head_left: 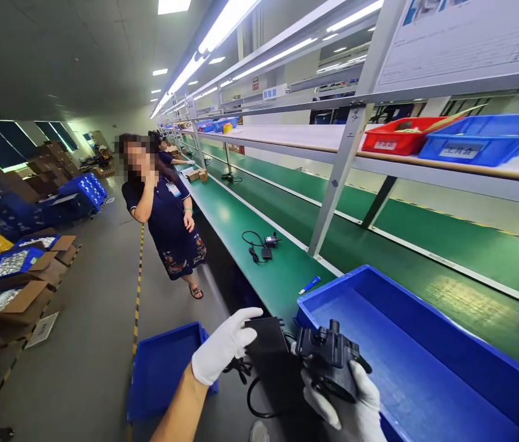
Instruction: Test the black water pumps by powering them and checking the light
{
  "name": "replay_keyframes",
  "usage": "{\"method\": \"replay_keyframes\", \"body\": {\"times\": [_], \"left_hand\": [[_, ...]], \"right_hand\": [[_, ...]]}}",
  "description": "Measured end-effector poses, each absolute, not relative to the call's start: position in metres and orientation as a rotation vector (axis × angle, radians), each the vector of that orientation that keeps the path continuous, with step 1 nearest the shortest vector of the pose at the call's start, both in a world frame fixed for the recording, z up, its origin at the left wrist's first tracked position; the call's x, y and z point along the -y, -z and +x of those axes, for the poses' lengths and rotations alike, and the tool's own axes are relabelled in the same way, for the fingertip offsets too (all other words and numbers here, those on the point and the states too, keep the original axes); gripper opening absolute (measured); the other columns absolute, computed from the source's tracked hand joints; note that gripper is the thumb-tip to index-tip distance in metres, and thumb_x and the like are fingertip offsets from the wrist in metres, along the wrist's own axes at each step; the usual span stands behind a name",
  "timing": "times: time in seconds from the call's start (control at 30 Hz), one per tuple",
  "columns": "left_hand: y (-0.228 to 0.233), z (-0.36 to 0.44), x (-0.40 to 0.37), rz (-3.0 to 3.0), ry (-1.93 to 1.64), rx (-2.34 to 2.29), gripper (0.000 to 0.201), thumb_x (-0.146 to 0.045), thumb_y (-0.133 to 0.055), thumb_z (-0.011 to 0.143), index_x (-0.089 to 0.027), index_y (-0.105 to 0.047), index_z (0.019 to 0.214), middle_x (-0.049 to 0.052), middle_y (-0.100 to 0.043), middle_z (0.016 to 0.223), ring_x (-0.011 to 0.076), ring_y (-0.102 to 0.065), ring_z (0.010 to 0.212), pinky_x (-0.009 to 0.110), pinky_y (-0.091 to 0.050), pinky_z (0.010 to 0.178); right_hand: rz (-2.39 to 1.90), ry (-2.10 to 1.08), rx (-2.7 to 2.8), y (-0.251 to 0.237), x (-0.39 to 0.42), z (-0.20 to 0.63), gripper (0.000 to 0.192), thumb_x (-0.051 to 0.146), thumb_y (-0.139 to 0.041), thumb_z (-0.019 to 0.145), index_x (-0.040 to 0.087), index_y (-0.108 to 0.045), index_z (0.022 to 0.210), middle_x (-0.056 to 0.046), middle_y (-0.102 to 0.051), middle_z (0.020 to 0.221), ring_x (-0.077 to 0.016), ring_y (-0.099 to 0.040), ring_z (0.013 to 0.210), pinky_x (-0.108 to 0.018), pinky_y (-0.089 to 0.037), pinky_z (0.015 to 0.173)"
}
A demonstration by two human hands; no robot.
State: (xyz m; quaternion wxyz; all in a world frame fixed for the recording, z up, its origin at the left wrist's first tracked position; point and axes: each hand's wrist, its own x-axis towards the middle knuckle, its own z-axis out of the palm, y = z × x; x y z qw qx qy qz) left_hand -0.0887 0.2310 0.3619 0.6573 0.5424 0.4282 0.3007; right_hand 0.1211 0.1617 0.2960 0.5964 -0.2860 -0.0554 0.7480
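My right hand point(365, 393), in a white glove, is wrapped round a black plastic pump-like device point(330, 356) with a short round spout on top. The device is held near the left end of a big blue bin point(406, 344). My left hand point(225, 344), also gloved in white, hovers to the left with its index finger stretched out and its fingers apart. Just below it hangs a bunched black cable point(241, 367). A flat black surface point(266, 336) lies between my hands, and a cable loop point(252, 399) curves beneath it.
Along the green bench point(222, 215) lie another small black device with a cable point(271, 240) and a blue cutter-like tool point(309, 285). A blue crate point(162, 368) stands on the floor at left. Ahead stands a person point(167, 215). A metal post point(339, 178) rises beside the bin.
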Motion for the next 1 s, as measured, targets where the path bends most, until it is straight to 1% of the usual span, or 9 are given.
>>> {"method": "replay_keyframes", "body": {"times": [0.17, 0.27, 0.43, 0.53, 0.63, 0.73, 0.83, 0.93, 1.0], "left_hand": [[-0.362, -0.115, -0.231, 1.289, -0.619, -1.023, 0.079, -0.023, -0.072, 0.072, -0.020, -0.043, 0.146, 0.007, -0.062, 0.121, 0.0190, -0.058, 0.097, 0.035, -0.046, 0.088], [-0.362, -0.128, -0.230, 1.328, -0.626, -1.030, 0.078, -0.021, -0.070, 0.073, -0.021, -0.044, 0.146, 0.009, -0.060, 0.127, 0.0218, -0.058, 0.107, 0.038, -0.044, 0.098], [-0.363, -0.143, -0.228, 1.393, -0.739, -1.013, 0.045, -0.035, -0.053, 0.094, -0.019, -0.058, 0.136, 0.009, -0.061, 0.136, 0.0253, -0.052, 0.126, 0.038, -0.036, 0.111], [-0.360, -0.144, -0.227, 1.323, -0.833, -0.971, 0.048, -0.046, -0.045, 0.100, -0.017, -0.062, 0.133, 0.011, -0.065, 0.129, 0.0252, -0.055, 0.124, 0.034, -0.037, 0.110], [-0.355, -0.138, -0.227, 1.257, -0.859, -0.974, 0.052, -0.052, -0.052, 0.096, -0.017, -0.065, 0.132, 0.010, -0.069, 0.117, 0.0252, -0.061, 0.115, 0.033, -0.042, 0.105], [-0.349, -0.129, -0.230, 1.244, -0.851, -0.953, 0.052, -0.052, -0.049, 0.097, -0.015, -0.065, 0.130, 0.012, -0.072, 0.111, 0.0235, -0.065, 0.107, 0.032, -0.048, 0.099], [-0.336, -0.125, -0.239, 2.124, -0.858, -1.280, 0.047, -0.037, -0.032, 0.101, -0.016, -0.067, 0.125, 0.011, -0.074, 0.102, 0.0173, -0.070, 0.094, 0.027, -0.055, 0.082], [-0.321, -0.127, -0.258, 3.234, -0.808, -1.808, 0.036, -0.028, -0.043, 0.091, -0.026, -0.074, 0.109, 0.002, -0.068, 0.076, 0.0156, -0.070, 0.077, 0.025, -0.055, 0.062], [-0.312, -0.128, -0.274, 4.117, -0.607, -1.823, 0.035, -0.025, -0.045, 0.088, -0.034, -0.073, 0.106, -0.002, -0.061, 0.070, 0.0144, -0.069, 0.071, 0.023, -0.053, 0.056]], "right_hand": [[-0.777, -1.737, 0.220, -0.296, -0.149, 0.095, 0.048, 0.070, -0.068, 0.077, 0.022, -0.069, 0.082, 0.003, -0.051, 0.049, -0.0069, -0.029, 0.037, -0.024, -0.035, 0.039], [-0.831, -1.738, 0.267, -0.289, -0.145, 0.088, 0.044, 0.067, -0.068, 0.080, 0.023, -0.067, 0.080, 0.004, -0.046, 0.047, -0.0093, -0.031, 0.038, -0.028, -0.039, 0.040], [-0.863, -1.706, 0.282, -0.283, -0.145, 0.082, 0.041, 0.064, -0.069, 0.081, 0.023, -0.064, 0.075, 0.002, -0.053, 0.055, -0.0075, -0.028, 0.039, -0.026, -0.034, 0.038], [-0.859, -1.722, 0.269, -0.282, -0.146, 0.083, 0.043, 0.066, -0.068, 0.080, 0.023, -0.063, 0.075, 0.004, -0.048, 0.052, -0.0073, -0.025, 0.039, -0.024, -0.032, 0.037], [-0.838, -1.785, 0.278, -0.279, -0.149, 0.087, 0.048, 0.070, -0.061, 0.083, 0.023, -0.066, 0.078, 0.005, -0.040, 0.046, -0.0077, -0.023, 0.038, -0.025, -0.032, 0.037], [-0.784, -1.805, 0.295, -0.274, -0.156, 0.094, 0.052, 0.074, -0.058, 0.082, 0.023, -0.068, 0.083, 0.005, -0.044, 0.046, -0.0066, -0.021, 0.035, -0.024, -0.030, 0.036], [-0.727, -1.834, 0.287, -0.270, -0.165, 0.102, 0.055, 0.075, -0.054, 0.082, 0.023, -0.069, 0.086, 0.003, -0.050, 0.048, -0.0059, -0.021, 0.031, -0.023, -0.024, 0.034], [-0.712, -1.854, 0.261, -0.272, -0.171, 0.105, 0.059, 0.076, -0.050, 0.083, 0.021, -0.070, 0.085, 0.003, -0.047, 0.043, -0.0058, -0.021, 0.029, -0.022, -0.021, 0.034], [-0.700, -1.856, 0.234, -0.276, -0.173, 0.104, 0.061, 0.076, -0.050, 0.084, 0.019, -0.071, 0.085, 0.005, -0.042, 0.039, -0.0048, -0.020, 0.030, -0.020, -0.022, 0.035]]}}
